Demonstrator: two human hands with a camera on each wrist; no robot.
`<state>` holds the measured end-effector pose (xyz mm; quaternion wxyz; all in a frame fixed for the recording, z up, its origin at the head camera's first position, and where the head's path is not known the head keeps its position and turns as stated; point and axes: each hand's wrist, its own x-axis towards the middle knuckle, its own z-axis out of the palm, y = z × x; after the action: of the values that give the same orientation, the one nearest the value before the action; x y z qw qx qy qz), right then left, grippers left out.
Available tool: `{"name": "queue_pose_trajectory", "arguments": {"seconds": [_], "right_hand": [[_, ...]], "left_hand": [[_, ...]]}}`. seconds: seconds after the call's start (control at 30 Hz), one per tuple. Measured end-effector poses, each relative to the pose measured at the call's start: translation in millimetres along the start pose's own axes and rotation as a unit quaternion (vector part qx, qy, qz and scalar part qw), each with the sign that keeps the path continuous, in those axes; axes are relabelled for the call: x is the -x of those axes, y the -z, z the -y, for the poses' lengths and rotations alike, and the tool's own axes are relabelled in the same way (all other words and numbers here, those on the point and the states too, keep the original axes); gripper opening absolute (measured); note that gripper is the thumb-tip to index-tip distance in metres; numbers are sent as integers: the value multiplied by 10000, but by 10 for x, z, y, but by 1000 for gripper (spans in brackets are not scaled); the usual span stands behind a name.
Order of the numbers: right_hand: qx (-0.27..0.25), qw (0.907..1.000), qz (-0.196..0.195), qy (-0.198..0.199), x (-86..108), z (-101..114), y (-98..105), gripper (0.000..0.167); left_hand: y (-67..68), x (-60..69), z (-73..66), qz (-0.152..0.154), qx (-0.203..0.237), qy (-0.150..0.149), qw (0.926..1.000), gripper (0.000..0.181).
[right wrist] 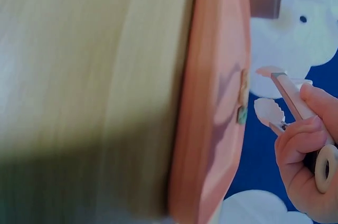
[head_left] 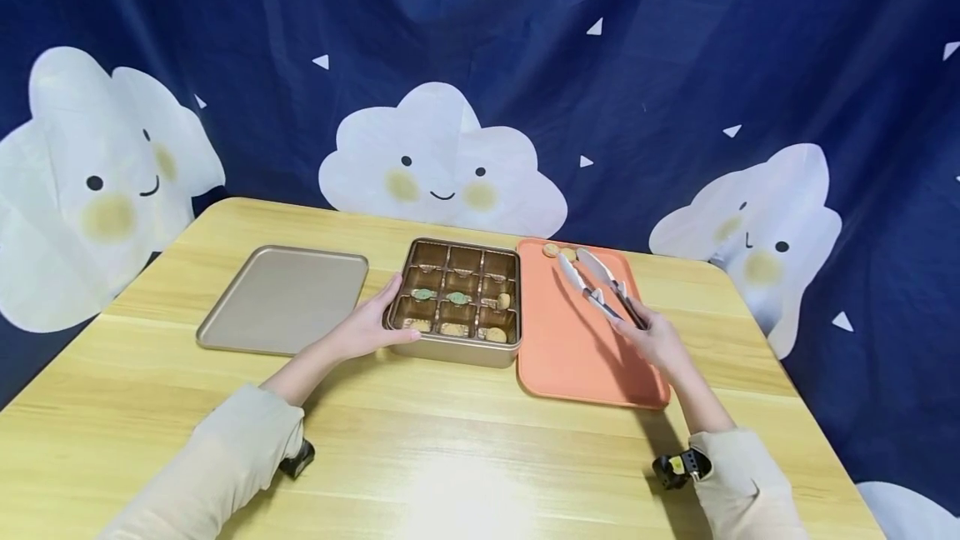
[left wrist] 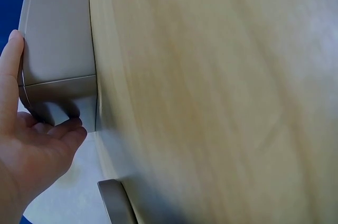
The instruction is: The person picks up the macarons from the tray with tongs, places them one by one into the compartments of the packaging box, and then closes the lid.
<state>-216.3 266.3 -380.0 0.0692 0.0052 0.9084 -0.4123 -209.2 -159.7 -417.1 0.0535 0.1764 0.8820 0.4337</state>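
One flat bronze metal lid [head_left: 283,300]: on the wooden table [head_left: 360,440]. One left hand [head_left: 367,327]: half-spread, thumb and fingers gripping the near left corner of one square bronze metal tin [head_left: 453,350], likely stiff, steadiest by opposite walls. Round tan biscuits [head_left: 496,335]: front compartments, probably brittle; pinch edges lightly. One orange rectangular tray [head_left: 547,357]: beside tin. Silver metal tongs [head_left: 597,266]: above tray, likely springy, blades apart. One right hand [head_left: 651,340]: curled round their arms.

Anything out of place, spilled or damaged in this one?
Nothing looks spilled or damaged. One mild oddity: in the tin, the middle row has two green pieces but a tan cookie at the right, breaking the row's colour match. That may be intended.
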Motion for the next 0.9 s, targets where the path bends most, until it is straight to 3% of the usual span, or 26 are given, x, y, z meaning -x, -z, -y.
{"name": "queue_pose_trajectory", "arguments": {"seconds": [0.2,0.47,0.9], "right_hand": [[-96,9996,119,-251,-31,-51,9,67],[67,9995,103,-299,-93,-70,-14,66],[-205,9988,94,-424,-110,-143,103,67]], "left_hand": [[2,3,14,14,18,45,10000,104],[-8,6,16,-6,29,64,10000,106],[2,4,7,12,5,93,10000,105]]}}
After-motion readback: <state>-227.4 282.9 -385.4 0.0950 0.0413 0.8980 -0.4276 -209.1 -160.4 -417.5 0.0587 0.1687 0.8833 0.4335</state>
